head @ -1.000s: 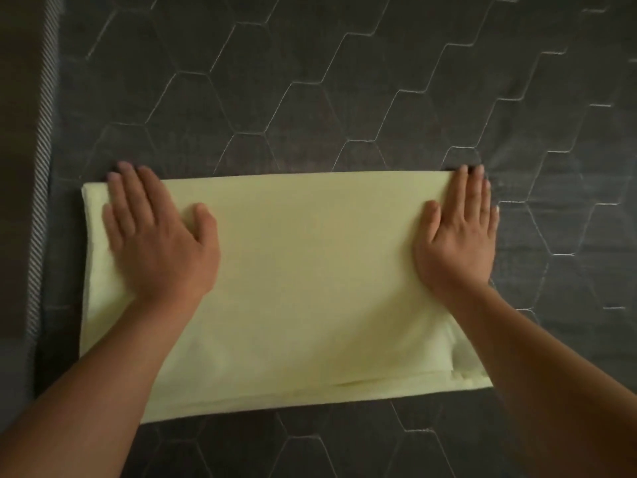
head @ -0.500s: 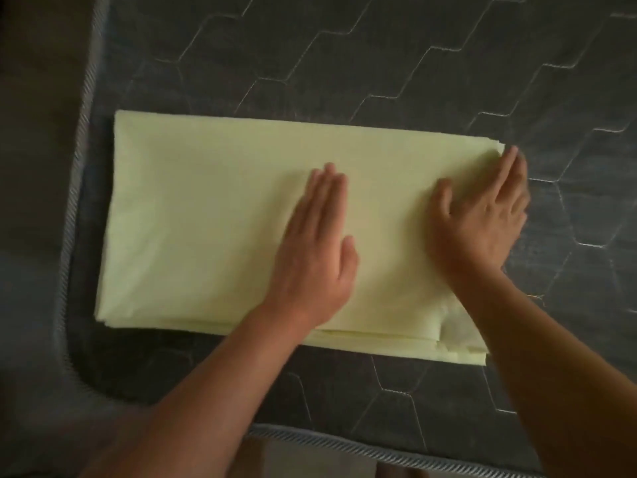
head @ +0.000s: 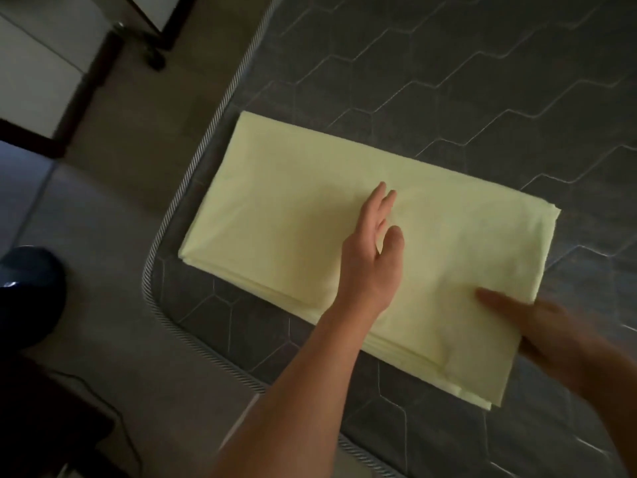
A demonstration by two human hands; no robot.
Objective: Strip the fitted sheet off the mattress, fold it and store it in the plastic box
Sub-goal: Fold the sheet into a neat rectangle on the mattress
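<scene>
The pale yellow fitted sheet point(head: 293, 215) lies folded into a thick rectangle near the corner of the dark grey quilted mattress point(head: 448, 81). My left hand point(head: 374, 250) stands on its edge over the middle of the sheet, fingers straight and thumb apart. My right hand point(head: 558, 332), blurred, is at the sheet's near right edge. Its thumb lies on top of the fabric and its fingers are hidden under the edge. No plastic box is in view.
The mattress's striped piping point(head: 193, 167) curves round the corner at left. Beyond it is grey floor point(head: 103, 270) with a dark blue round object point(head: 27, 294) and a thin cable point(head: 113, 419). White furniture with a dark frame point(head: 44, 74) stands at upper left.
The view has swung left and tilted, showing the floor. My left hand has turned from flat onto its edge at the sheet's middle. My right hand slid from the far right corner to the near right edge.
</scene>
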